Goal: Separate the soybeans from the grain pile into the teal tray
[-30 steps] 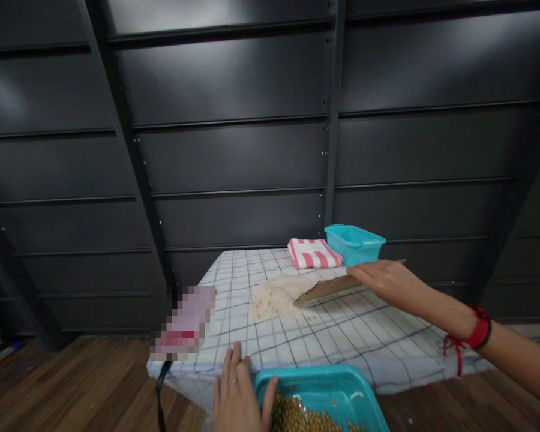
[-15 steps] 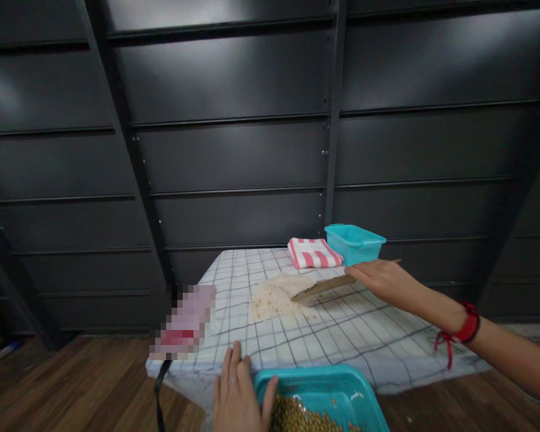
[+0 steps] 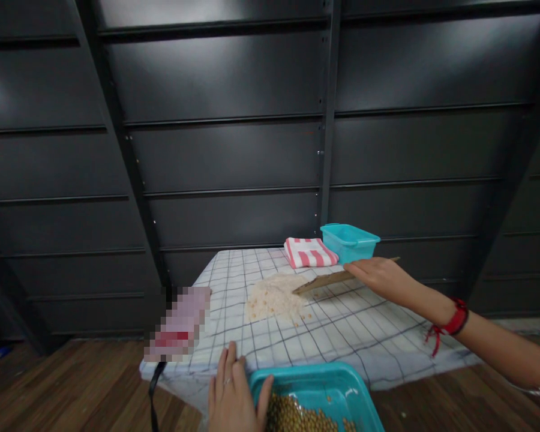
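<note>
My right hand [image 3: 378,277] is closed on a thin, flat brown board [image 3: 324,281] with an uneven edge; I cannot tell if it is wood or cardboard. The board's left end touches a low heap of pale flour-like powder [image 3: 274,297]. Several small yellowish beans lie in and around the heap. At the table's front edge, my left hand [image 3: 234,390] grips the left rim of a teal tray [image 3: 315,373], thumb inside and fingers stretched along the outside. Greenish-brown beans [image 3: 297,415] fill part of this tray, which the frame cuts off.
A white checked cloth [image 3: 234,270] covers the table. At the back stand a folded pink-and-white striped towel [image 3: 309,252] and a turquoise basket [image 3: 350,243]. A blurred pink item [image 3: 180,324] with a black strap lies at the left edge. A dark panelled wall [image 3: 234,162] rises behind.
The view has shifted slightly, moving everything a little left in the picture. Both hands keep their holds; the board's tip lies a little farther right relative to the heap.
</note>
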Action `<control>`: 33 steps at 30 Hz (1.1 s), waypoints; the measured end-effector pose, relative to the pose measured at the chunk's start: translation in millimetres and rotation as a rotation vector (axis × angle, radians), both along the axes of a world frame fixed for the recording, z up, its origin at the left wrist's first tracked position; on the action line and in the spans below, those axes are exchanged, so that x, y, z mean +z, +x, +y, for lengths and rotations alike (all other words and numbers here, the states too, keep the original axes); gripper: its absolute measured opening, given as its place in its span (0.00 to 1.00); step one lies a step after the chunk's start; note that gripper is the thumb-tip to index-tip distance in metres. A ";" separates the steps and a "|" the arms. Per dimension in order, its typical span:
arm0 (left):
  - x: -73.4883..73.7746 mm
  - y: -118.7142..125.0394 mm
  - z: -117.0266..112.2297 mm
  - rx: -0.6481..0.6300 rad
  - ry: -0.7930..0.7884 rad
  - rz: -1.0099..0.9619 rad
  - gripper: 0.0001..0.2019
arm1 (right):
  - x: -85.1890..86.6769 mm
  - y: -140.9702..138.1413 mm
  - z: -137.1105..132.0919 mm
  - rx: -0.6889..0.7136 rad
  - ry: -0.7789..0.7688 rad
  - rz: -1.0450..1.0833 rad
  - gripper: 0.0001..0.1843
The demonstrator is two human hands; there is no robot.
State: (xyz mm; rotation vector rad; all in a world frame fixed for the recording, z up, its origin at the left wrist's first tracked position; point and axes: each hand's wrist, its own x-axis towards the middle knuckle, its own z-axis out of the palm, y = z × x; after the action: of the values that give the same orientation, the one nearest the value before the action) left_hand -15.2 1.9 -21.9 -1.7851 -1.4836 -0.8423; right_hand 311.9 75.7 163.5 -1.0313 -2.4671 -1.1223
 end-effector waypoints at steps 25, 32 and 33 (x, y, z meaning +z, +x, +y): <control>9.5 16.5 -4.4 0.021 0.048 -0.133 0.22 | 12.9 3.2 -24.6 0.113 0.077 -0.144 0.16; 9.8 20.8 -5.5 0.006 0.007 -0.194 0.20 | 11.4 -2.2 -19.0 0.079 0.126 -0.164 0.14; 9.7 20.9 -5.5 0.002 0.005 -0.203 0.20 | 10.2 -3.9 -19.1 0.086 0.125 -0.173 0.13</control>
State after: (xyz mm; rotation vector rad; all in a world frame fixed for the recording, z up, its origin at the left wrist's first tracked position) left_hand 5.6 -3.6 -12.2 -1.7356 -1.6086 -1.0504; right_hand 307.9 56.7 173.7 -0.8171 -2.5063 -1.3699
